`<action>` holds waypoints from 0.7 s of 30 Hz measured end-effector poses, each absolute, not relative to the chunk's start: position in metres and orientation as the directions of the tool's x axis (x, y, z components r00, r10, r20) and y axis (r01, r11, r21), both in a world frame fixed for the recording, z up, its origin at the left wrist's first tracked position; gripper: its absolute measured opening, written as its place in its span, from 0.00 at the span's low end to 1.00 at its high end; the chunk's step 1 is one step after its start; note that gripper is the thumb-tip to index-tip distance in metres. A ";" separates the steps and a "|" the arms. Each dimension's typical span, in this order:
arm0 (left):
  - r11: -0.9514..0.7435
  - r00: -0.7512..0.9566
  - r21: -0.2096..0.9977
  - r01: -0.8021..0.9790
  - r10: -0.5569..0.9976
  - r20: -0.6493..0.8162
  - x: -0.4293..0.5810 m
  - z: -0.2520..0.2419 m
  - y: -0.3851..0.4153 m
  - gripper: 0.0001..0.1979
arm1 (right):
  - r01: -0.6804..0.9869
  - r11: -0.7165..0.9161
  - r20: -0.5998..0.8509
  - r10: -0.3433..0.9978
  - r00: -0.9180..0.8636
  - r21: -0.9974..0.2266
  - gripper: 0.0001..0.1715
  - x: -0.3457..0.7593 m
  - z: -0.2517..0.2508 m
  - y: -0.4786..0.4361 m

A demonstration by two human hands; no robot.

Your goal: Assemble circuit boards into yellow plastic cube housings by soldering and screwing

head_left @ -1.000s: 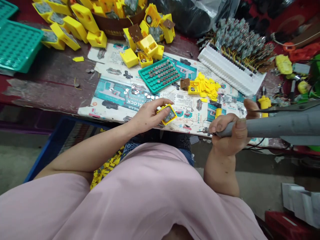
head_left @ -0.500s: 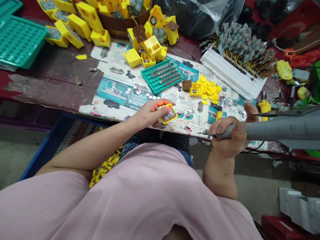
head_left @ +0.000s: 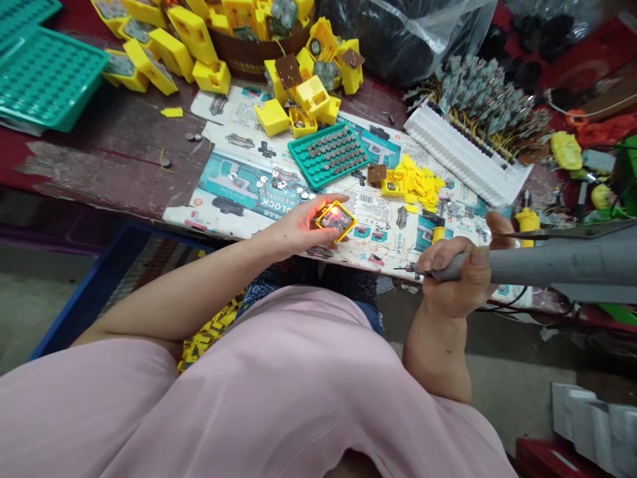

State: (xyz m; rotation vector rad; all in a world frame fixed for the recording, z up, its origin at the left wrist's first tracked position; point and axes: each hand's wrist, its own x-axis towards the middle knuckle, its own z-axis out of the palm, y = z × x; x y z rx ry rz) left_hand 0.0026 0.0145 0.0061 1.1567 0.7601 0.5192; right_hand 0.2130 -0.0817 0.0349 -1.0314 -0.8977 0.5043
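Note:
Between the thumb and fingers of my left hand (head_left: 298,229) is a small yellow plastic case (head_left: 337,222), held just above the table's front edge. Its grey inside faces up, and a red light glows in it. My right hand (head_left: 460,272) is wrapped round a grey electric screwdriver (head_left: 537,262), whose thin bit points left, apart from the case. Beyond my left hand lies a teal tray (head_left: 321,180) with button cells in many of its pockets. A pile of small yellow covers (head_left: 418,180) sits to the right of that tray.
Yellow cases (head_left: 179,43) crowd the back left, near teal trays (head_left: 47,79). A white foam rack (head_left: 468,156) of wired grey parts stands at the right. A black plastic bag (head_left: 383,40) lies behind. Below the table, a blue crate (head_left: 74,312) stands at left.
My left thumb has shifted from across the case's inside to its lower edge, so more of the inside and the red glow show. My right hand keeps its grip on the screwdriver.

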 end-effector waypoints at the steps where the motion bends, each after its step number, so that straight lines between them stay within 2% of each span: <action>1: 0.305 0.649 0.952 0.029 0.718 -0.250 0.002 0.006 0.014 0.36 | 0.055 0.445 0.397 0.728 0.559 -0.894 0.15 0.213 0.035 -0.082; 11: 0.235 0.637 0.969 0.079 0.736 -0.230 0.001 0.001 0.013 0.38 | 0.090 0.431 0.406 0.730 0.550 -0.898 0.19 0.214 0.034 -0.079; 21: 0.260 0.582 0.963 0.073 0.773 -0.253 0.003 0.005 0.012 0.39 | 0.052 0.473 0.424 0.731 0.534 -0.880 0.12 0.213 0.034 -0.079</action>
